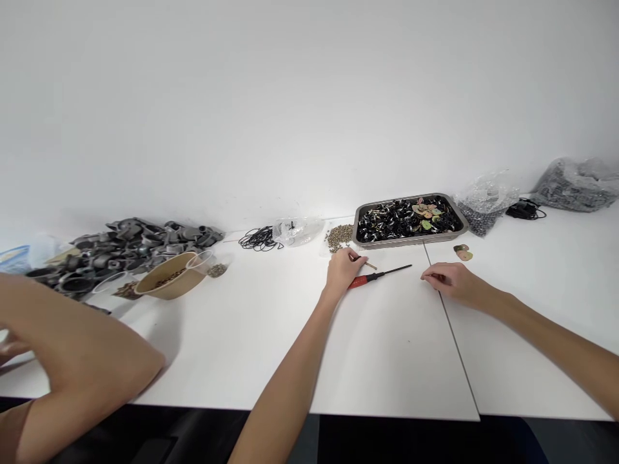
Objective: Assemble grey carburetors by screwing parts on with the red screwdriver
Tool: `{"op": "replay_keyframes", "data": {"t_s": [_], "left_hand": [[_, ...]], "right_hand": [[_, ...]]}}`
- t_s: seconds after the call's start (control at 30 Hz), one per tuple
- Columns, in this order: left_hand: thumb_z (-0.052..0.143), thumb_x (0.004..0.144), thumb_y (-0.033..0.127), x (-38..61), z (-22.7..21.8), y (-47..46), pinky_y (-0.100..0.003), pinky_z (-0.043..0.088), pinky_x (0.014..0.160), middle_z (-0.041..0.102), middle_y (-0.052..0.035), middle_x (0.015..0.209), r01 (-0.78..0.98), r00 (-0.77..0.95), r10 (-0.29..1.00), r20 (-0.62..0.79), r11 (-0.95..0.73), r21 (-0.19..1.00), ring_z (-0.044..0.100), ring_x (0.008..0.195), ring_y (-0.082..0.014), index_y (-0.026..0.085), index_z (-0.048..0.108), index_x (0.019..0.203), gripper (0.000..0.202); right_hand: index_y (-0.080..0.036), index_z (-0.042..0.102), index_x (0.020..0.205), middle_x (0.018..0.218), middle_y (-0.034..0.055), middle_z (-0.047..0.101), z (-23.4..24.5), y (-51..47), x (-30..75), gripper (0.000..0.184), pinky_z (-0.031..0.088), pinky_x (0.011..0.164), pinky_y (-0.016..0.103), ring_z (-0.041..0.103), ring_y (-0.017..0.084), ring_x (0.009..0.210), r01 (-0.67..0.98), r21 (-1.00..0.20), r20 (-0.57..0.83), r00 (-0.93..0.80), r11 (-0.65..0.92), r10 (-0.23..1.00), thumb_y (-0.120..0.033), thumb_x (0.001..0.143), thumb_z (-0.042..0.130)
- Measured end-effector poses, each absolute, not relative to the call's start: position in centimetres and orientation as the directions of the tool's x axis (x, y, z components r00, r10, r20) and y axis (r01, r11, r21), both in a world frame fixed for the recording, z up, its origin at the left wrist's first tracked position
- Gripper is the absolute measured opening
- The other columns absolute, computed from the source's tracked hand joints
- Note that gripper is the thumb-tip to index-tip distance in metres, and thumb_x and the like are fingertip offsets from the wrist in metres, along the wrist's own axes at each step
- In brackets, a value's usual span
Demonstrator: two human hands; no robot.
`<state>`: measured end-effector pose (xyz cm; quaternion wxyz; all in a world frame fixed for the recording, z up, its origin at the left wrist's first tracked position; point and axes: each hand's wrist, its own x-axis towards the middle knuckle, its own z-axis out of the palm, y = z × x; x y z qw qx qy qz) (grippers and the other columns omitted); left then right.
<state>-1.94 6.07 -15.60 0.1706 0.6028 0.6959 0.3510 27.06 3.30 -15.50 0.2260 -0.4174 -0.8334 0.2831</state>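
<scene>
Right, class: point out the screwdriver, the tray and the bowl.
screwdriver (367, 279), head view, on its red handle.
tray (401, 241), head view, on its near rim.
bowl (169, 290), head view, on its brown outer wall.

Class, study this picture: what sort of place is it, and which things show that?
Probably a small-parts assembly bench in a workshop: a metal tray full of black clips, a heap of grey fittings, and a red-handled screwdriver by the left hand on the white table.
</scene>
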Motion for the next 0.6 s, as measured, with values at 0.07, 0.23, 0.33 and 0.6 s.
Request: {"op": "replay_keyframes", "data": {"t_s": [0.07, 0.23, 0.33, 0.6], "left_hand": [[0.073, 0.069, 0.035, -2.1, -15.8, 6.3, -0.025, 0.032, 0.051, 0.057, 0.0007, 0.057, 0.692, -0.204, 0.96, 0.193, 0.002, 0.722, 0.047, 0.053, -0.0117, 0.019, 0.063, 0.063, 0.02], [0.072, 0.068, 0.025, -2.3, -16.2, 6.9, -0.025, 0.041, 0.056, 0.061, 0.0007, 0.061, 0.617, -0.2, 0.96, 0.197, -0.033, 0.786, 0.053, 0.056, -0.0116, 0.018, 0.069, 0.074, 0.01], [0.067, 0.069, 0.018, -2.4, -16.5, 7.2, -0.026, 0.047, 0.059, 0.066, -0.0013, 0.067, 0.575, -0.195, 0.963, 0.188, -0.044, 0.817, 0.057, 0.059, -0.0121, 0.016, 0.069, 0.079, 0.01], [0.068, 0.069, 0.019, -2.5, -16.3, 6.9, -0.028, 0.044, 0.061, 0.065, -0.0011, 0.067, 0.64, -0.206, 0.955, 0.215, -0.034, 0.768, 0.057, 0.062, -0.0141, 0.018, 0.067, 0.074, 0.006]], "right_hand": [[-0.019, 0.066, 0.09, 0.09, 0.0066, 0.069, -15.5, 3.3, 27.1, 0.032, 0.04, 0.059, 0.029, 0.056, 0.015, 0.068, 0.566, -0.662, 0.138, -0.552, 0.491, 0.822, -0.039, 0.093, 0.043], [-0.019, 0.066, 0.09, 0.089, 0.0057, 0.068, -15.4, 3.2, 27.1, 0.031, 0.04, 0.06, 0.029, 0.056, 0.014, 0.069, 0.564, -0.671, 0.122, -0.557, 0.482, 0.822, -0.04, 0.093, 0.043], [-0.019, 0.066, 0.089, 0.088, 0.006, 0.068, -15.3, 3.2, 27.0, 0.031, 0.039, 0.059, 0.029, 0.055, 0.014, 0.067, 0.572, -0.667, 0.119, -0.551, 0.477, 0.826, -0.039, 0.093, 0.043], [-0.019, 0.067, 0.089, 0.087, 0.006, 0.068, -15.3, 3.2, 27.0, 0.032, 0.038, 0.058, 0.028, 0.055, 0.014, 0.066, 0.57, -0.666, 0.119, -0.555, 0.481, 0.823, -0.04, 0.093, 0.043]]}}
